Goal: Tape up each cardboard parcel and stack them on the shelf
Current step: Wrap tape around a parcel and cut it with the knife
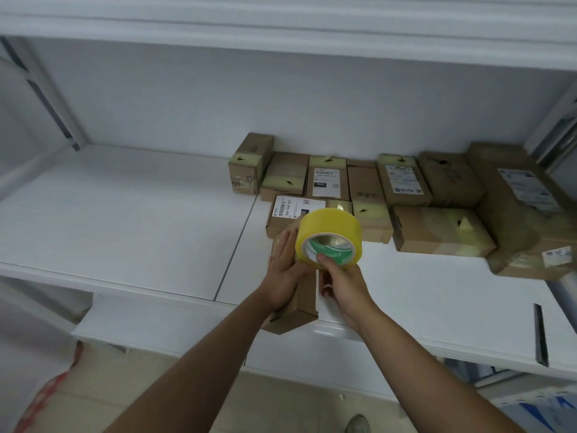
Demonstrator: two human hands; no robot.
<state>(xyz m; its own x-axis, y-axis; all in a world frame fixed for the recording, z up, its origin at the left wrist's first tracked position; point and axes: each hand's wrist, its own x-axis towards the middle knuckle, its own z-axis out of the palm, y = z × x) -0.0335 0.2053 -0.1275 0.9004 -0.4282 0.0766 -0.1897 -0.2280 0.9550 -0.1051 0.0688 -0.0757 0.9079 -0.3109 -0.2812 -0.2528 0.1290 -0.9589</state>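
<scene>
A narrow brown cardboard parcel [301, 309] lies lengthwise over the front edge of the white shelf [131, 220], its near end sticking out past the edge. My left hand [285, 270] presses flat on its left side and top. My right hand [338, 276] grips a yellow tape roll [329, 235] by its core, holding the roll above the parcel's far end. Several taped parcels [371, 192] sit in rows at the back right of the shelf.
A large parcel wrapped in clear tape [524, 214] fills the shelf's far right. A black strip [540, 332] lies on the right front of the shelf. Another shelf board runs overhead. Beige floor and a shoe tip [359, 425] show below.
</scene>
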